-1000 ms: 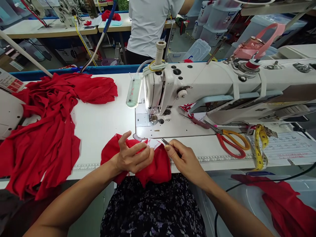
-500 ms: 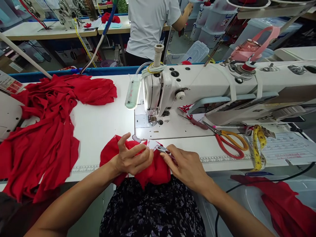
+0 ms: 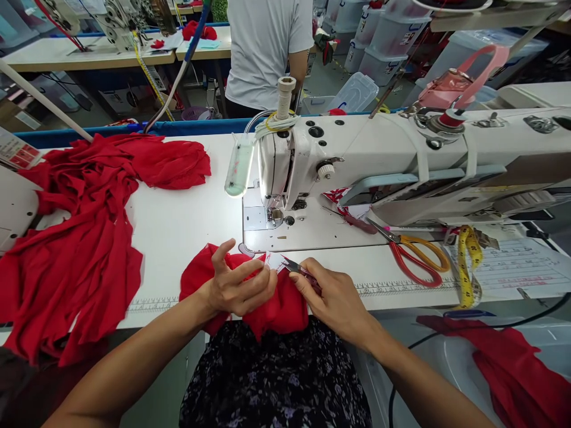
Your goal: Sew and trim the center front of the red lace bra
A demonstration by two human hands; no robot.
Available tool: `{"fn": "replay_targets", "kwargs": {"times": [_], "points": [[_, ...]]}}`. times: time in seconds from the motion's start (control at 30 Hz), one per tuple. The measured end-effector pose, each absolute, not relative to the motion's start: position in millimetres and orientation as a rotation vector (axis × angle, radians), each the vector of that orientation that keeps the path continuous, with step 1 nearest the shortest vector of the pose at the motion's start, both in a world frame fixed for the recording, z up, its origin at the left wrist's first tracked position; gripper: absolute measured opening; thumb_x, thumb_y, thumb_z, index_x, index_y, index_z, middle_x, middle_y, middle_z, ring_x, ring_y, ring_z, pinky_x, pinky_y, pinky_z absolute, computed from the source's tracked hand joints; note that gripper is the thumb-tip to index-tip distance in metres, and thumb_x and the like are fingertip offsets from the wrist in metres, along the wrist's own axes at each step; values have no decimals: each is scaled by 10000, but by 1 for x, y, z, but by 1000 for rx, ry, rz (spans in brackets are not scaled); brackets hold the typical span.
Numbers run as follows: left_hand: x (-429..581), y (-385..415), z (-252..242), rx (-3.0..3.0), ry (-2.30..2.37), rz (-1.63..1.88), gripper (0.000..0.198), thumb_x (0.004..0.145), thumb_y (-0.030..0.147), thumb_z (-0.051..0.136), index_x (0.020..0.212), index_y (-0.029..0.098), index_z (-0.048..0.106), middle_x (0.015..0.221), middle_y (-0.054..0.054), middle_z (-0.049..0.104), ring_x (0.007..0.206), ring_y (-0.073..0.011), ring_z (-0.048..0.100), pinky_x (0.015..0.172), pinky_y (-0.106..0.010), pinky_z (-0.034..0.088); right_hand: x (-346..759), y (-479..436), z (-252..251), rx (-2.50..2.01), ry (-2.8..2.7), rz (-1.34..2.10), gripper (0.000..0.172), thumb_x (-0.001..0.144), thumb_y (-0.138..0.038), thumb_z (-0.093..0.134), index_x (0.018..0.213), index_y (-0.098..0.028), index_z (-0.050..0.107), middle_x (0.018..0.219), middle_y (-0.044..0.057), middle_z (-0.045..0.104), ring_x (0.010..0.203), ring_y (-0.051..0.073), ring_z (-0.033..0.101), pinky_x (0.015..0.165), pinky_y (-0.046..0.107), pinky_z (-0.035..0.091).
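Note:
My left hand pinches a red cloth piece by a small white label at its upper edge. The cloth hangs over the table's front edge toward my lap. In my right hand is a pair of thread snips, its blades pointing left at the label. The blade tips are close to the label's right side; whether they touch it I cannot tell. Just beyond my hands stands a white sewing machine, its needle area above a metal plate.
A heap of red cloth covers the table's left side. Orange-and-red-handled scissors, a yellow tape measure and a written sheet lie at right. More red fabric rests at lower right. A person in a grey shirt stands behind.
The snips have shifted slightly and their blades look closer together. My left hand stays in place on the label. The person behind has lowered an arm.

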State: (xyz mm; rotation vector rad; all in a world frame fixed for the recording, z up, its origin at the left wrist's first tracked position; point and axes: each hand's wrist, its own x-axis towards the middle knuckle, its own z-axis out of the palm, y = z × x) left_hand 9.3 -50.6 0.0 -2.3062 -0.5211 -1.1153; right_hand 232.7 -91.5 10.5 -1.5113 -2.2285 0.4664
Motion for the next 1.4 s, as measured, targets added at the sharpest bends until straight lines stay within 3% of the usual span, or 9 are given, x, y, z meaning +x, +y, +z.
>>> {"fn": "replay_targets", "kwargs": {"times": [0.3,0.7,0.83,1.07,1.4], "points": [[10,-50,0,-2294,-515,-1121,198,808,48,668,766,240,689,753,100,672,782,-98,642,1220,-596,231,233,-95,11,-1454,-2330,184,261,1040,-382,392,879,-209,505,632,-37,640,479,108,518,498,274,255],[10,-50,3,-2285,-517,-1111,208,843,56,658,758,244,683,758,120,672,781,-91,641,1224,-539,244,232,-95,12,-1489,-2364,169,281,1044,-389,367,879,-210,508,615,-31,636,478,115,525,503,280,252],[10,-50,4,-2288,-484,-1105,222,825,47,655,735,247,690,739,110,671,752,-96,643,1223,-527,262,230,-94,13,-1503,-2343,250,273,1036,-394,378,874,-217,509,615,-30,632,480,117,520,499,273,255],[9,-50,-1,-2307,-493,-1121,230,792,38,688,728,259,689,775,102,689,748,-108,660,1228,-541,254,230,-92,16,-1524,-2125,679,296,1033,-439,383,826,-238,448,590,-69,539,493,99,459,512,232,333],[10,-50,4,-2289,-504,-1108,211,820,56,653,744,246,704,715,113,677,737,-89,649,1212,-518,289,230,-95,12,-1492,-2318,244,266,1037,-387,384,871,-217,505,611,-39,626,470,110,508,496,271,262]]}}
